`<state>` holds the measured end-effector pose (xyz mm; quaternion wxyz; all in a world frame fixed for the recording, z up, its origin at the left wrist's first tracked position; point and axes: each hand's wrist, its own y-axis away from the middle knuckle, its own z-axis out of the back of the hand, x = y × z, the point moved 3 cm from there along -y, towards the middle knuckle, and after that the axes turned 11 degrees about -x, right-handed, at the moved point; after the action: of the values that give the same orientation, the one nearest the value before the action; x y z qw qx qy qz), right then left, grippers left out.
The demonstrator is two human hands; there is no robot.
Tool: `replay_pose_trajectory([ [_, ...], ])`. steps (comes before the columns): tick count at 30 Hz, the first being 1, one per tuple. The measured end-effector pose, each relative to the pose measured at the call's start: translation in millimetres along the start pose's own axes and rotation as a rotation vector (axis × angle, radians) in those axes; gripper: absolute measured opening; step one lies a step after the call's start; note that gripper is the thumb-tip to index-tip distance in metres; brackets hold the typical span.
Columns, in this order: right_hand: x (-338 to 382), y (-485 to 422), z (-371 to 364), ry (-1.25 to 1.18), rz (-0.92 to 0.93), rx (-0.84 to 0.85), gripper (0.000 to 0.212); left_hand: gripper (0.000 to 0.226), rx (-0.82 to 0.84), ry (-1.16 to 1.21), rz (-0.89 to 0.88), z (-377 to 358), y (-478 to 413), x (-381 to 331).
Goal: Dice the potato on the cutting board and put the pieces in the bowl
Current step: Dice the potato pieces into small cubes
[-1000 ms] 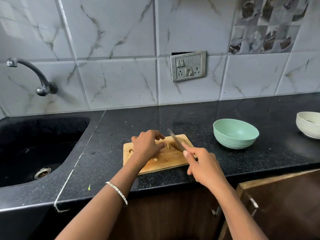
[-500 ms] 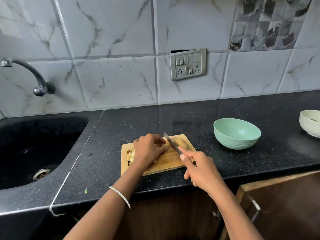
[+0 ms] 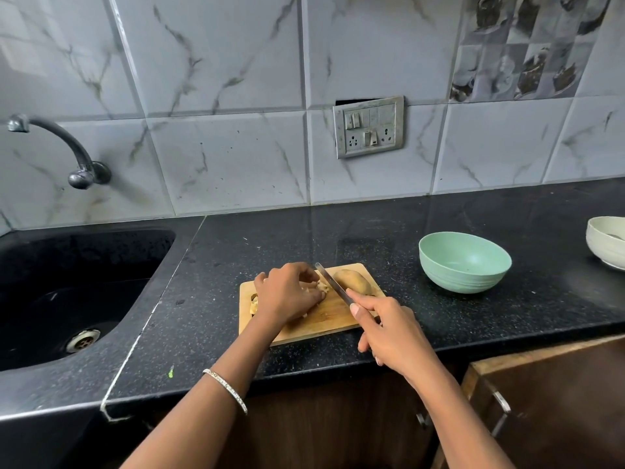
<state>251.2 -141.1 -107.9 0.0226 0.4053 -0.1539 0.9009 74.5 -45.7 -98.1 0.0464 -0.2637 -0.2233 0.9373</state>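
Centre frame: potato point(image 3: 353, 281), an oval, brown-skinned chunk on the wooden cutting board point(image 3: 324, 324), just right of the blade. Pale cut pieces point(image 3: 323, 286) lie left of it. The left hand point(image 3: 287, 292) curls down over the pieces, gripping them; the right hand point(image 3: 392, 330) wraps round the knife point(image 3: 333, 286). A smooth, round mint bowl point(image 3: 465, 262) sits right of centre on the speckled black counter point(image 3: 507, 316).

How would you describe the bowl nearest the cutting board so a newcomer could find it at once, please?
Start at the black counter under the wall socket. Just right of the wooden cutting board stands a mint-green bowl. Unlike the cream bowl at the far right edge, it is green and fully in view.
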Motion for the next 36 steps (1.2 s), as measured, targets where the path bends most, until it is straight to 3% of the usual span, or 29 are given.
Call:
replay_pose_trajectory([
  [4, 5.5, 0.3, -1.9, 0.009, -0.002, 0.007, 0.038, 0.034, -0.006, -0.026, 0.038, -1.4, -3.6, 1.1],
  [17, 4.0, 2.9, -5.1, 0.051, -0.031, 0.031, 0.039, 0.025, -0.026, -0.031, 0.084, -3.9, -3.9, 2.2],
  [25, 3.3, 1.9, 0.3, 0.056, -0.012, -0.011, 0.039, 0.034, 0.02, -0.076, 0.125, -3.0, -6.7, 4.2],
  [36, 10.2, 6.5, -10.7, 0.073, -0.013, 0.016, 0.038, 0.012, -0.019, -0.079, 0.128, -4.9, -5.5, 8.3],
])
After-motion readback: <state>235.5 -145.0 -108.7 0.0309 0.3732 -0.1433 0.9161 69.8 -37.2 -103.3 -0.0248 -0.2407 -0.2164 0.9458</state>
